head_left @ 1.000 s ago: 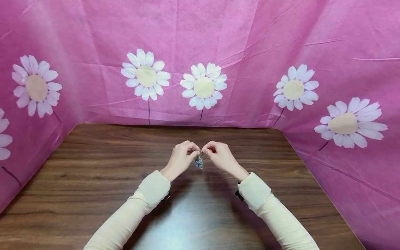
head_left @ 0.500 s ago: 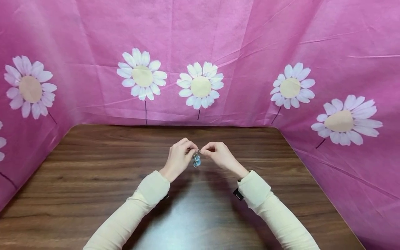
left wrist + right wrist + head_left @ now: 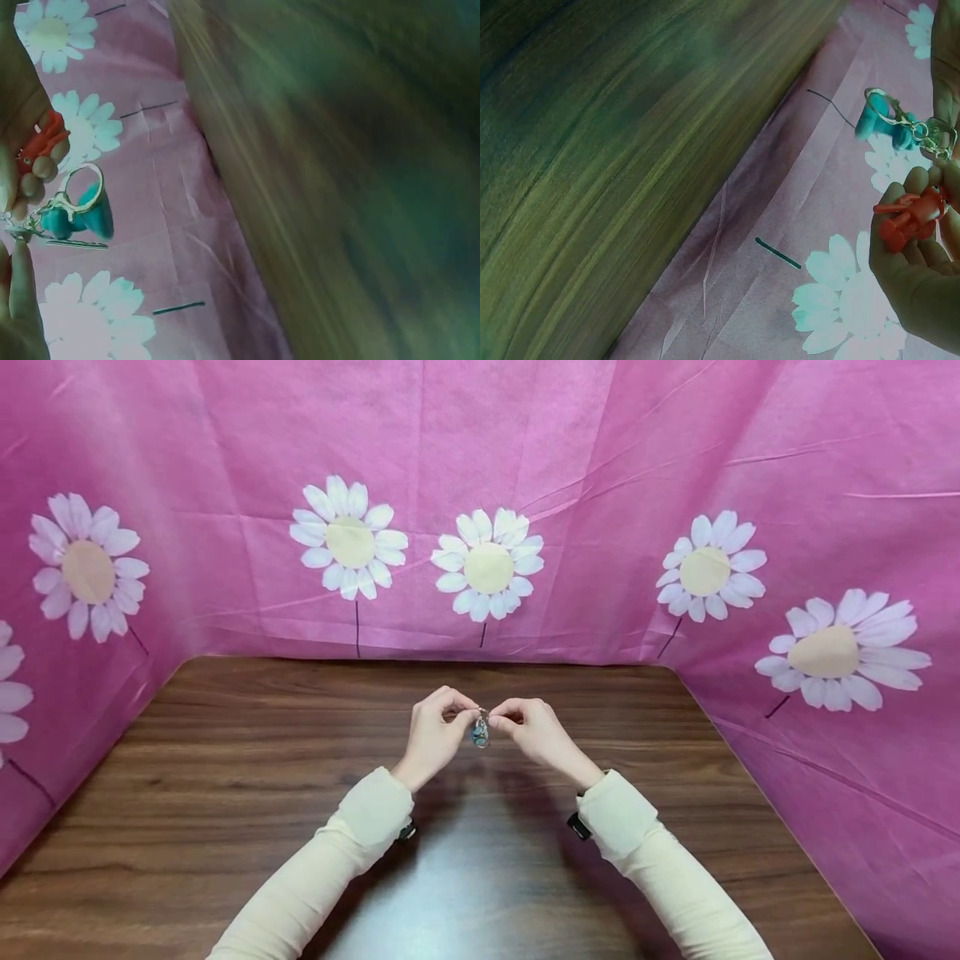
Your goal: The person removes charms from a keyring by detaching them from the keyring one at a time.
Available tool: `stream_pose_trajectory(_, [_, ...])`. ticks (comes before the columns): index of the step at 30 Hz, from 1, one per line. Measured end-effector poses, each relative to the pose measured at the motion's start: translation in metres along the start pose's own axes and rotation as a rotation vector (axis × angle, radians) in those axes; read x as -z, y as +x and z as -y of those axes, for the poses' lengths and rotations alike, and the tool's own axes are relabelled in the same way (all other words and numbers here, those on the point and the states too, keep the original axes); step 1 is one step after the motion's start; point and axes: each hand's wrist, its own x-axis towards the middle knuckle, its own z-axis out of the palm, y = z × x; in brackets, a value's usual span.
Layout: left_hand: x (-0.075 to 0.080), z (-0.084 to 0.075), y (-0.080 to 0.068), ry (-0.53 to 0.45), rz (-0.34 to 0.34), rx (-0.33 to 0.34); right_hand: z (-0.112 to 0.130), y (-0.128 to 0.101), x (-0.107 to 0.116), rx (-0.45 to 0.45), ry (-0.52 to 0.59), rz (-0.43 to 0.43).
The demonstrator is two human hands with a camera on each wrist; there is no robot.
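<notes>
Since half a second ago your two hands have lifted slightly and drawn closer, toward twelve o'clock over the table, and the small teal charm on its silver metal key ring (image 3: 480, 732) now hangs tucked higher between your fingertips rather than dangling below them; a second ago it hung lower still.

Your left hand (image 3: 432, 735) has its thumb and forefinger curled tight, pinching the ring's clasp from the nine o'clock side. Your right hand (image 3: 534, 731) pinches the same ring from three o'clock, fingers curled in. In the right wrist view that hand also cradles a small red plastic figure (image 3: 909, 216) against the curled fingers (image 3: 919, 259), with the teal charm (image 3: 881, 124) and ring just at its twelve o'clock. The left wrist view shows the teal charm (image 3: 75, 217) with the open silver loop above it, the red figure (image 3: 41, 142) at its eleven o'clock, both touching fingertips. Whether the red figure is linked to the ring, you cannot tell from these views.

The charm hangs in the air above the dark brown wood-grain table (image 3: 225, 760), near its middle, not touching it. Cream sleeves (image 3: 360, 827) cover both forearms, running back to six o'clock. A pink cloth printed with white daisies (image 3: 487, 564) stands behind the table at twelve o'clock and wraps round both sides.
</notes>
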Motion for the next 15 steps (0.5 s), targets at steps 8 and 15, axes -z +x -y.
stream_pose_trajectory(8, [-0.0017, 0.0043, -0.0022, 0.009, 0.065, 0.026, -0.0020, -0.0012, -0.0020, 0.008, 0.008, -0.078])
stream_pose_trajectory(15, [0.0002, 0.0014, -0.0002, 0.181, 0.160, -0.033, -0.0012, -0.0016, -0.0027, 0.048, -0.061, -0.148])
